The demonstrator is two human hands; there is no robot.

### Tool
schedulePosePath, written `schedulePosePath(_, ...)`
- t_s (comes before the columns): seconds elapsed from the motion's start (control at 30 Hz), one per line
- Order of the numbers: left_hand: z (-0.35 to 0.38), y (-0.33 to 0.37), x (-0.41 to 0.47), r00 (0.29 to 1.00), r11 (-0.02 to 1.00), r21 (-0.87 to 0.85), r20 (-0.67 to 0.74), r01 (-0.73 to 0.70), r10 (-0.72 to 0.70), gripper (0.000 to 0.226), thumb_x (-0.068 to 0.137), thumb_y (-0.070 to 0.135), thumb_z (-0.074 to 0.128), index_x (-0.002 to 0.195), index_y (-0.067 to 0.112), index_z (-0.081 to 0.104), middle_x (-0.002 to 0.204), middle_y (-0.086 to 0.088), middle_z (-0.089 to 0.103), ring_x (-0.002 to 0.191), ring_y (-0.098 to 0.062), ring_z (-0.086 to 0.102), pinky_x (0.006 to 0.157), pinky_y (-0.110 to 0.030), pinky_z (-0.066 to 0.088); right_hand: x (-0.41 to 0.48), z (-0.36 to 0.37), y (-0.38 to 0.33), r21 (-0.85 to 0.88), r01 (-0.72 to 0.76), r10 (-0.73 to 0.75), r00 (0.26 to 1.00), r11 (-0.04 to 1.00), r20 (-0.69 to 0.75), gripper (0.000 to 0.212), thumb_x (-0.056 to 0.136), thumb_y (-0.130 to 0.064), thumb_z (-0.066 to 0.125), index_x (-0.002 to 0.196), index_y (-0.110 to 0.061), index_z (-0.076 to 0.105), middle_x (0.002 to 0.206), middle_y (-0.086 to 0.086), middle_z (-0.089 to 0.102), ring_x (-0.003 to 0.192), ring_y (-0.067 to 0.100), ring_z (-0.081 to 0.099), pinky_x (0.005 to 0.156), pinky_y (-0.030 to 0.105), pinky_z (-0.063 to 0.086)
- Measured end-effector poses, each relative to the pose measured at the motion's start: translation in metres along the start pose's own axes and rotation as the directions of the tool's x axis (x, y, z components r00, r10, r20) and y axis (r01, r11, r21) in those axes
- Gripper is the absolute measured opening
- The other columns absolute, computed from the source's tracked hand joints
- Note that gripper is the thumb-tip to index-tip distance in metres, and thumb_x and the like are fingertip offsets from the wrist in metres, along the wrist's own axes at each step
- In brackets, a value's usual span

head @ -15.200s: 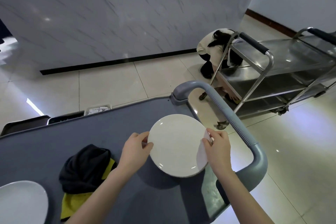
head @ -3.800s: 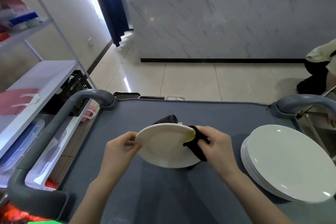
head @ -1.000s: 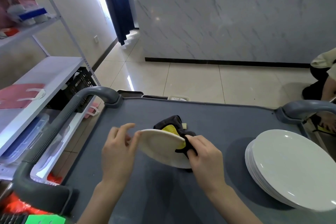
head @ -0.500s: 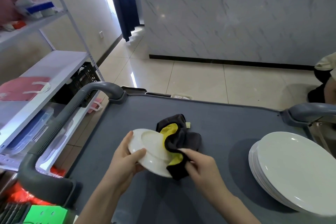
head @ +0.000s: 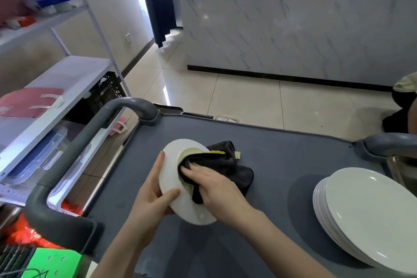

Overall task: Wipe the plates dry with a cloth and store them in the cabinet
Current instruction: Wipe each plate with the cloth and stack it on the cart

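The left hand [head: 151, 201] grips the rim of a tilted plate [head: 171, 165], underside up. The right hand [head: 216, 187], fingers flat, presses a dark cloth [head: 225, 160] onto it; stacked plates [head: 365, 214] lie to its right.

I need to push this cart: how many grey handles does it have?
2: the left handle beside the shelving, and the right handle behind the plate stack, partly cut off by the frame. The left hand grips the plate, not a handle.
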State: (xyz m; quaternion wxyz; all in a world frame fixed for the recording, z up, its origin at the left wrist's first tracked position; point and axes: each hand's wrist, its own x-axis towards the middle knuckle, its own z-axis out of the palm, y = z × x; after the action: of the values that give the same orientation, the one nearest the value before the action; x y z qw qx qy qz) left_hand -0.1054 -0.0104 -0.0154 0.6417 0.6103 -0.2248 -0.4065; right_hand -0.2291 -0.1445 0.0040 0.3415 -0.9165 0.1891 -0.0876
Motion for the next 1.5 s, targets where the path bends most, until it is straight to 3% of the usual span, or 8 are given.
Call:
schedulePosePath(0.2, -0.005, 0.0, -0.002, 0.999, 0.999, -0.021, -0.013, -0.039, 0.039, 0.084, 0.08, 0.005, 0.068, 0.142, 0.052, 0.038, 0.123, 0.006, 0.068, 0.098, -0.014, 0.069, 0.067, -0.033, 0.057, 0.01, 0.001, 0.014, -0.054, -0.107, 0.104, 0.992, 0.993, -0.066, 0.06, 0.096, -0.011, 0.036, 0.145, -0.046, 0.029, 0.154, -0.025, 0.022, 0.141, -0.007, 0.016, 0.11, 0.019, 0.028)
schedulePosePath(0.43, -0.016, 0.004, 0.002, 0.996, 0.994, -0.101, -0.078, -0.039, 0.031, 0.08, 0.085, -0.006, 0.064, 0.138, 0.051, 0.042, 0.125, 0.008, 0.067, 0.095, -0.012, 0.069, 0.063, -0.033, 0.057, -0.026, 0.009, 0.029, 0.007, -0.103, 0.103, 0.995, 0.995, -0.013, 0.054, 0.097, -0.005, 0.041, 0.144, -0.033, 0.039, 0.149, -0.02, 0.024, 0.142, 0.001, 0.021, 0.109, 0.005, 0.01)
schedulePosePath(0.73, -0.003, 0.028, 0.02, 0.979, 0.988, 0.034, 0.147, -0.15, 0.143, 0.069, 0.084, 0.008, 0.061, 0.141, 0.043, 0.045, 0.126, -0.003, 0.066, 0.109, -0.024, 0.066, 0.068, -0.035, 0.057, -0.015, 0.016, 0.007, 0.086, 0.025, -0.011, 0.988, 0.996, -0.156, 0.058, 0.094, 0.001, 0.042, 0.145, -0.025, 0.03, 0.144, -0.024, 0.026, 0.14, -0.005, 0.018, 0.113, 0.009, 0.013)
schedulePosePath(0.93, 0.007, 0.029, 0.02, 0.971, 0.987, 0.004, 0.177, -0.162, 0.158, 0.071, 0.083, 0.007, 0.061, 0.141, 0.043, 0.044, 0.126, -0.004, 0.066, 0.107, -0.027, 0.067, 0.07, -0.041, 0.058, 0.003, 0.008, 0.033, 0.096, -0.107, 0.127, 0.962, 0.99, -0.24, 0.058, 0.095, -0.003, 0.039, 0.145, -0.033, 0.034, 0.145, -0.031, 0.021, 0.137, -0.015, 0.009, 0.107, 0.003, 0.01)
schedulePosePath(1.03, 0.005, 0.03, 0.017, 0.973, 0.989, -0.039, 0.176, -0.145, 0.149, 0.069, 0.082, 0.009, 0.063, 0.14, 0.042, 0.046, 0.124, -0.006, 0.066, 0.104, -0.024, 0.067, 0.066, -0.039, 0.057, 0.001, 0.006, 0.048, 0.232, -0.222, 0.287, 0.91, 0.947, -0.298, 0.057, 0.096, -0.002, 0.039, 0.144, -0.032, 0.038, 0.143, -0.022, 0.033, 0.136, -0.005, 0.026, 0.108, 0.007, 0.019)
schedulePosePath(1.17, 0.002, 0.034, 0.013, 0.965, 0.993, -0.032, 0.235, -0.11, 0.114, 0.071, 0.083, 0.009, 0.063, 0.142, 0.044, 0.043, 0.125, -0.005, 0.066, 0.102, -0.023, 0.068, 0.066, -0.039, 0.057, 0.0, -0.004, 0.055, 0.407, -0.313, 0.451, 0.84, 0.858, -0.304, 0.051, 0.096, -0.006, 0.041, 0.137, -0.034, 0.047, 0.125, -0.01, 0.061, 0.11, 0.01, 0.056, 0.08, 0.005, 0.036)
schedulePosePath(1.3, 0.007, 0.035, 0.012, 0.95, 0.993, 0.054, 0.301, -0.103, 0.082, 0.07, 0.086, 0.008, 0.06, 0.143, 0.043, 0.041, 0.125, -0.005, 0.066, 0.103, -0.026, 0.067, 0.071, -0.044, 0.058, 0.012, -0.016, 0.033, 0.369, -0.202, 0.331, 0.884, 0.907, -0.33, 0.049, 0.096, -0.004, 0.042, 0.135, -0.033, 0.052, 0.133, -0.007, 0.059, 0.123, 0.013, 0.052, 0.104, 0.024, 0.038)
schedulePosePath(1.5, 0.006, 0.021, 0.009, 0.973, 0.999, 0.024, 0.231, -0.031, 0.025, 0.067, 0.084, 0.007, 0.062, 0.14, 0.04, 0.048, 0.122, -0.01, 0.068, 0.107, -0.034, 0.066, 0.075, -0.046, 0.059, 0.007, -0.009, 0.0, 0.089, 0.092, -0.075, 0.981, 0.992, -0.177, 0.051, 0.091, 0.002, 0.046, 0.136, -0.022, 0.052, 0.146, -0.01, 0.041, 0.142, 0.01, 0.027, 0.115, 0.015, 0.017)
